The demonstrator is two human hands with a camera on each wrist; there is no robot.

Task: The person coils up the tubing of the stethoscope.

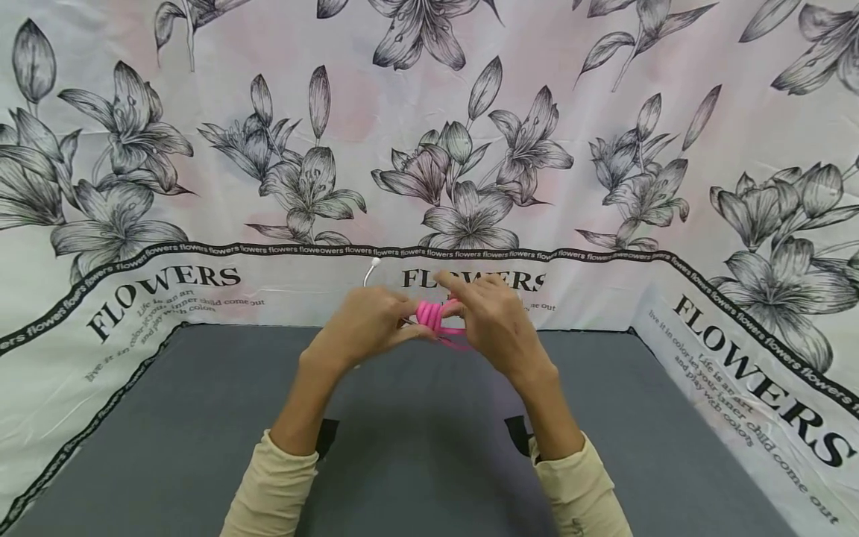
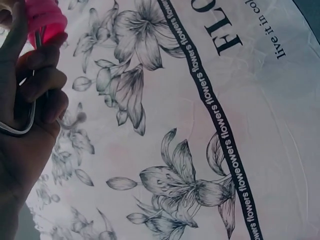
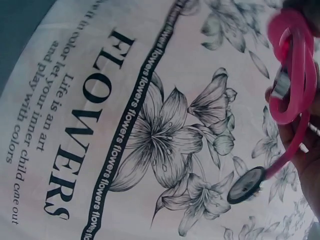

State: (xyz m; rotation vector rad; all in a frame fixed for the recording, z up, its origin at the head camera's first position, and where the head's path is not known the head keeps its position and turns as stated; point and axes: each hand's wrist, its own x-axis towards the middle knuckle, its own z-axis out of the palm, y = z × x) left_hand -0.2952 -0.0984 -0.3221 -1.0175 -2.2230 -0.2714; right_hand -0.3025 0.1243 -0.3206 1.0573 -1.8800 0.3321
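I hold the stethoscope (image 1: 426, 314) above the counter (image 1: 416, 477): at its 9 o'clock my left hand (image 1: 365, 322) curls round smooth pink coils and a shiny bent metal tube (image 2: 20, 132); at 3 my right hand (image 1: 502, 327) pinches a loop (image 3: 307, 75). Best wind snugly, minding the round chest piece (image 3: 246, 185), at the loop's 7 o'clock.

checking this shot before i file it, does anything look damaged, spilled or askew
Nothing looks clearly damaged or spilled. The pink tubing is wound in coils between the left hand and right hand, which looks deliberate; the chest piece sticks out free of the coils.
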